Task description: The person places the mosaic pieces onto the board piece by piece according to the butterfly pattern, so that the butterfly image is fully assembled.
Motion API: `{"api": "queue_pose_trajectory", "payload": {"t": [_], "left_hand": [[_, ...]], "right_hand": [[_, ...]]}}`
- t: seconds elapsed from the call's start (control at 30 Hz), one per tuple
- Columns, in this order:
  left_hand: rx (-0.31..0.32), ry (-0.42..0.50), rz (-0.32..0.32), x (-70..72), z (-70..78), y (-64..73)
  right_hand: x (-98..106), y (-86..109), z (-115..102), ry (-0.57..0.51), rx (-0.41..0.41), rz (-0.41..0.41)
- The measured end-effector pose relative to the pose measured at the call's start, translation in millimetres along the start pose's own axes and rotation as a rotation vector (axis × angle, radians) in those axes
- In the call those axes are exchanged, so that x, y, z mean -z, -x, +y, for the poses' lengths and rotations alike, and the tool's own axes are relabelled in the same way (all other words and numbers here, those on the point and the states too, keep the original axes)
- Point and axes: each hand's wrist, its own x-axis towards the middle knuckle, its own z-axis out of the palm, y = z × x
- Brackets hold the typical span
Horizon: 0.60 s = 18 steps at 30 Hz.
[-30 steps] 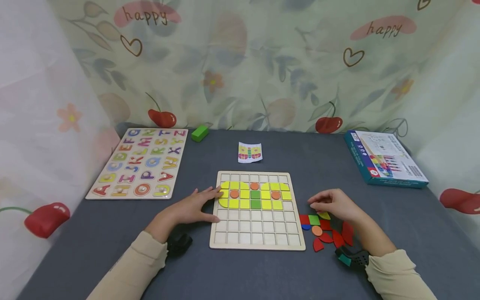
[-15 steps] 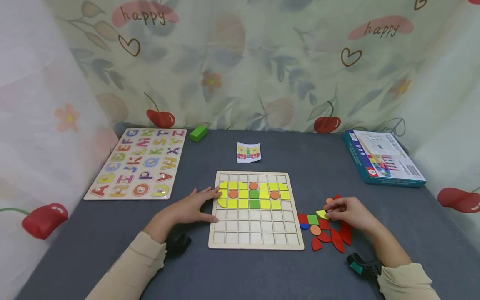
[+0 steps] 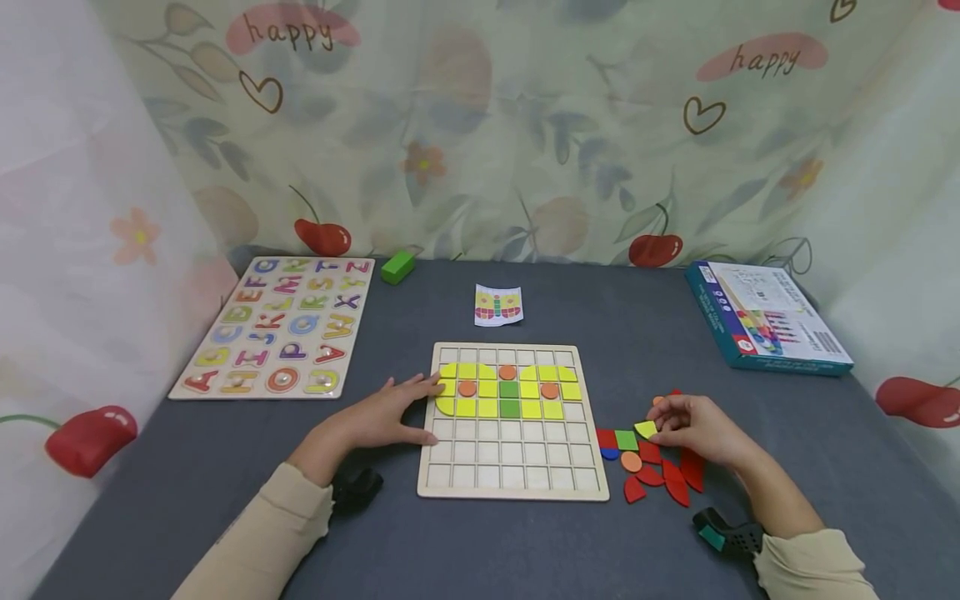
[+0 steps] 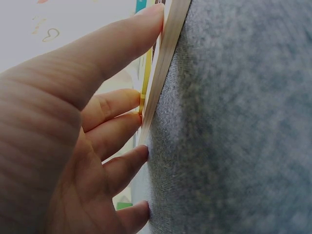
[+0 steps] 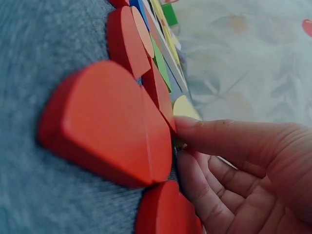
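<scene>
The wooden grid board (image 3: 487,453) lies flat in the middle of the table, its upper rows set with yellow tiles (image 3: 466,408), green squares (image 3: 509,398) and orange discs (image 3: 507,372). My left hand (image 3: 375,417) rests against its left edge, fingers extended; in the left wrist view the fingertips (image 4: 139,155) meet the board's side. To the right, thumb and finger of my right hand (image 3: 701,427) pinch a yellow rounded-corner tile (image 3: 645,429) over the loose pieces. The right wrist view shows that yellow tile (image 5: 184,106) partly hidden behind the thumb, with red pieces (image 5: 112,122) close by.
Loose red pieces (image 3: 673,479), a green square (image 3: 626,440) and an orange disc (image 3: 631,461) lie right of the board. A butterfly pattern card (image 3: 498,306) sits behind it. An alphabet board (image 3: 262,350), a green block (image 3: 397,267) and a box (image 3: 772,321) stand farther back.
My right hand has moved rightward and slightly toward me, down to the loose pieces, and now pinches the yellow tile, which has turned slightly. My left hand has stayed at the board's edge.
</scene>
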Motion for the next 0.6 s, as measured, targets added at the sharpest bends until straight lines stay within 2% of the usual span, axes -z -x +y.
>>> {"api": "queue_pose_trajectory", "payload": {"t": [0.37, 0.6], "left_hand": [[0.006, 0.001, -0.002, -0.1, -0.5, -0.7], [-0.005, -0.004, 0.006, -0.2, -0.5, -1.3]], "right_hand": [[5, -8.4, -9, 0.03, 0.058, -0.034], [0, -22.3, -28, -0.012, 0.096, -0.132]]}}
